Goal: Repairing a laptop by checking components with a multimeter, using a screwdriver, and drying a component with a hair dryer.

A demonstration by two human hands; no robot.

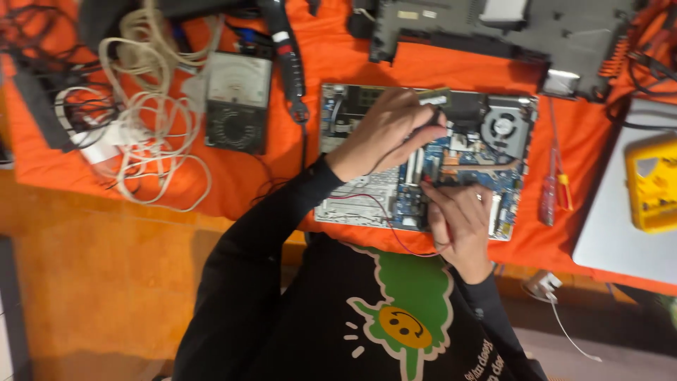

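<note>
An opened laptop (508, 152) lies on an orange cloth with its blue circuit board and cooling fan (503, 125) exposed. My left hand (391, 130) is over the board's upper middle, fingers closed on a thin black test probe (438, 118) that points down at the board. My right hand (460, 220) rests at the board's near edge and pinches a red test probe (427, 185) against the board. A thin red wire (367, 198) runs from it across the laptop's near left part.
An analog multimeter (238, 102) sits left of the laptop beside a tangle of white cables (144, 113). Two screwdrivers (554, 190) lie to the right. A yellow meter (656, 185) rests on a silver lid (613, 240). A black laptop cover (508, 32) lies behind.
</note>
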